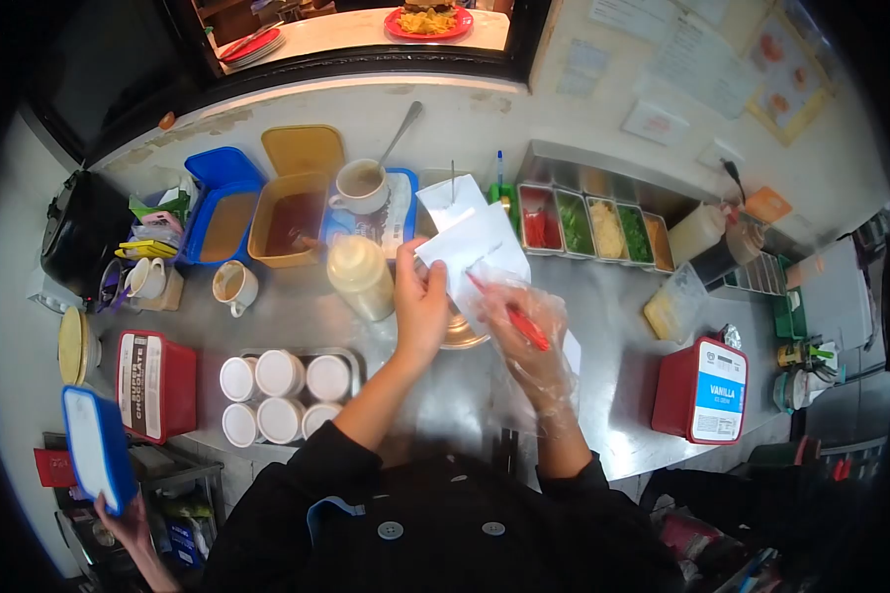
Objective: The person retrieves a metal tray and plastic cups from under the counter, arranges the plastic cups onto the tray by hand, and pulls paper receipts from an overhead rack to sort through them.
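My left hand [422, 301], bare, is closed on the left edge of a white paper slip [470, 252] above the steel counter. A clear plastic glove covers my right hand [529, 341], which is closed around a red pen [526, 326] whose tip is at the slip. Behind that slip, another white paper [450, 201] is at a thin upright spike. Just left of my left hand stands a squeeze bottle [359, 275] with pale contents. Partly hidden below the slip is a round metal item [462, 331].
Lidded white tubs [280, 374] fill a tray at left, near a red chocolate tub [155, 385]. A vanilla tub [702, 390] stands right. Topping pans [603, 227] line the back. At lower left, another person's hand [129, 529] holds a blue-rimmed container [99, 445].
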The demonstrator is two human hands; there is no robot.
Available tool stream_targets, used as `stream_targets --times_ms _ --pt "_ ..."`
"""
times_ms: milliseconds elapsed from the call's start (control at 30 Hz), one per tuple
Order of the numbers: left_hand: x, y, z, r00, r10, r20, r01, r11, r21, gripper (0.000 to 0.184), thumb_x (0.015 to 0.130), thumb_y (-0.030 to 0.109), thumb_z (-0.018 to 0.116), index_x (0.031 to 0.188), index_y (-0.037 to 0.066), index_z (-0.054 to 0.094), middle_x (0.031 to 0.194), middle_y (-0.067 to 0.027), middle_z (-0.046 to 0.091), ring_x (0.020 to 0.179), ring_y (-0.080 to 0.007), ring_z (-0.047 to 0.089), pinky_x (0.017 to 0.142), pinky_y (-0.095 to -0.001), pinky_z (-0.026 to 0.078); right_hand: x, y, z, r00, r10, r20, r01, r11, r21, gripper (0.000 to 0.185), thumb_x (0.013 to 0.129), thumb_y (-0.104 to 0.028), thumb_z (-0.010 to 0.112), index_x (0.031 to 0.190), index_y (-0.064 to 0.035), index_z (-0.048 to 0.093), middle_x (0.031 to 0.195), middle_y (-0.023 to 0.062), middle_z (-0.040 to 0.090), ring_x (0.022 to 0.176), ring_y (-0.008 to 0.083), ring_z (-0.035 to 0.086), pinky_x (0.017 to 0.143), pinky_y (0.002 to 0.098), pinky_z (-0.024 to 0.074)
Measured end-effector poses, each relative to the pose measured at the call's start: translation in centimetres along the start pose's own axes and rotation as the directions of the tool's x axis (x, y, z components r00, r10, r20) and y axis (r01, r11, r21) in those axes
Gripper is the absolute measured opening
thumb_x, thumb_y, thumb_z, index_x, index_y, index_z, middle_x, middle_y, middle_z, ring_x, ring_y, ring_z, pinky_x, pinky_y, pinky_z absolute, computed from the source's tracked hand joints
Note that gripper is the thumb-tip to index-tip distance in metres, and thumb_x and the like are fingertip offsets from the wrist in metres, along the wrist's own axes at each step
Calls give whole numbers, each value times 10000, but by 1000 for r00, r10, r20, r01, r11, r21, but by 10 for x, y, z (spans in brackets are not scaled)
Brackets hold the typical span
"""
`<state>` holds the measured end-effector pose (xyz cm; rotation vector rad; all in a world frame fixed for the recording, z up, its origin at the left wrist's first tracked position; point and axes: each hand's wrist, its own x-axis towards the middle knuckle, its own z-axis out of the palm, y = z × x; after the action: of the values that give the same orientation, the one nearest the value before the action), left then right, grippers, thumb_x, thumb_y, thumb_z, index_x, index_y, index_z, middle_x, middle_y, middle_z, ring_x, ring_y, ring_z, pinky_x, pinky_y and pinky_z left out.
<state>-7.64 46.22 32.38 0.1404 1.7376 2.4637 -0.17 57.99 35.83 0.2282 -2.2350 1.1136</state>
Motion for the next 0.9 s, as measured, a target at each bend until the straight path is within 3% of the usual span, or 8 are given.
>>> stream_targets --times_ms 100,167,367,467,533,667,800,900 --pt "-3 2 1 997 73 24 -73 997 17 280 921 -1 399 1191 49 348 945 -111 594 804 -102 549 646 -212 434 4 -2 1 998 -59 14 60 990 -127 86 761 5 590 836 -22 623 712 108 621 591 269 595 540 352 452" --pt "-3 2 1 996 85 17 -86 995 52 279 920 -11 392 1190 46 348 949 -116 594 811 -104 551 653 -216 433 4 7 1 956 273 -103 -266 960 84 53 736 -6 606 785 -22 617 701 103 621 599 286 588 556 355 445" --pt "8 -2 -4 991 128 34 -129 991 47 342 901 -28 397 1229 51 341 1002 -130 581 750 -92 530 645 -219 427 -3 46 -12 974 135 -181 -140 990 -16 69 773 -69 605 827 -31 626 765 109 608 694 240 580 639 335 450" --pt "38 22 -1 960 264 95 -280 921 271 413 885 -25 431 1286 55 373 1002 -89 601 920 -140 570 773 -237 445 2 56 -28 898 299 -322 -303 952 37 88 803 -98 597 853 -30 617 844 113 587 784 226 554 699 329 439" --pt "83 32 7 843 510 174 -529 722 447 234 869 3 450 1063 27 580 842 -72 604 691 -81 505 613 -226 404 1 50 -33 858 399 -324 -386 916 107 134 837 -157 595 880 -30 608 895 110 568 811 235 534 739 339 428" --pt "140 59 34 901 424 90 -428 840 335 244 773 129 631 986 12 624 802 -96 611 689 -138 526 654 -268 429 -11 52 -34 850 431 -304 -454 891 -8 147 845 -176 598 860 -30 602 853 94 560 821 220 528 748 340 423" --pt "187 -29 0 889 408 207 -386 427 818 384 649 109 693 1010 5 614 895 -173 632 833 -310 603 761 -372 478 -13 69 -39 856 374 -358 -451 878 -160 150 850 -186 593 848 -36 599 820 86 568 790 214 541 727 335 430" --pt "189 -73 -18 987 26 158 -157 355 922 434 636 84 687 1051 2 591 973 -202 612 971 -347 569 862 -396 450 24 91 -37 831 442 -338 -385 895 224 143 819 -186 620 846 -47 602 786 84 594 739 208 573 695 331 450"
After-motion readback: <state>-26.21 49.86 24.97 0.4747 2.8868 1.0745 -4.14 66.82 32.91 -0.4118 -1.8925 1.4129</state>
